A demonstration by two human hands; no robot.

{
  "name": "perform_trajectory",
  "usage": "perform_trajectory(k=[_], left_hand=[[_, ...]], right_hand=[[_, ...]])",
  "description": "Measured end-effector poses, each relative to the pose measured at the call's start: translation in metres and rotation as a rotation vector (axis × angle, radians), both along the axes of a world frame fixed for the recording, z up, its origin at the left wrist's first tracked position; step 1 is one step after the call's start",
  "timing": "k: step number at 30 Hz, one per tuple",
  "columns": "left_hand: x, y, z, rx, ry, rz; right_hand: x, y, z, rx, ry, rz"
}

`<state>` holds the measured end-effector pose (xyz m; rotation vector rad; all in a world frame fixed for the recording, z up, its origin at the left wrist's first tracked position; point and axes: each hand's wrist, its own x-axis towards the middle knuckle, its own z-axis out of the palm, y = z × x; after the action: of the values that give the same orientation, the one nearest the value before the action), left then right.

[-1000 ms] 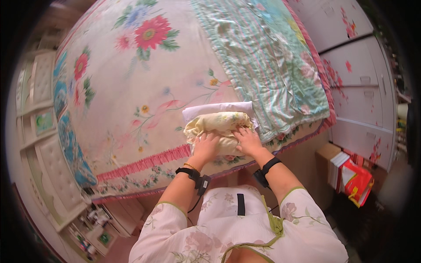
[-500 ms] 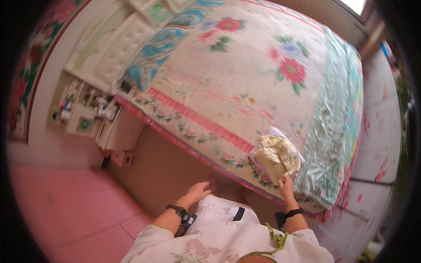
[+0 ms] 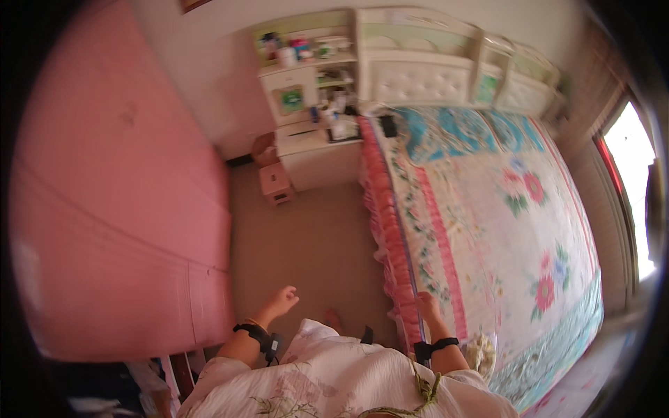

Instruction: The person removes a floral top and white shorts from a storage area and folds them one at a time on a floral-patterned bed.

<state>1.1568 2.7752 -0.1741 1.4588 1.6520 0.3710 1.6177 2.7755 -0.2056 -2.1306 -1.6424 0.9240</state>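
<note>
My left hand hangs over the brown floor, left of the bed. Its fingers are loosely curled and apart, with nothing in them. My right hand is over the near side edge of the bed, above the ruffled trim of the floral bedspread. Blur smears its fingers, and no held thing shows. Beside my right forearm, a pale yellow patterned folded cloth lies on the bed, partly hidden by my arm and sleeve.
A pink cabinet wall rises on the left. Ahead stand a pink step stool and a white bedside cabinet crowded with small items. A padded headboard is at the far end, a bright window at the right.
My view has turned left toward the headboard and cabinets. My right hand has come away from the folded cloth, which now lies beside my forearm. My left hand stays empty.
</note>
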Motion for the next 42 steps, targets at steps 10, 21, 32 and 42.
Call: perform_trajectory(k=[10,21,32,42], left_hand=[[-0.138,-0.058,-0.011,0.114,-0.124,0.799],[-0.195,-0.017,-0.004,0.143,-0.132,1.393],[-0.215,0.06,0.001,0.245,0.04,1.594],[-0.258,-0.008,-0.021,0.169,0.152,1.85]], right_hand=[[-0.244,0.237,0.007,0.046,0.259,0.69],[-0.522,0.42,0.018,-0.204,0.644,1.227],[-0.787,0.547,0.156,-0.207,0.728,1.397],[-0.965,0.52,0.287,0.296,1.036,1.363]])
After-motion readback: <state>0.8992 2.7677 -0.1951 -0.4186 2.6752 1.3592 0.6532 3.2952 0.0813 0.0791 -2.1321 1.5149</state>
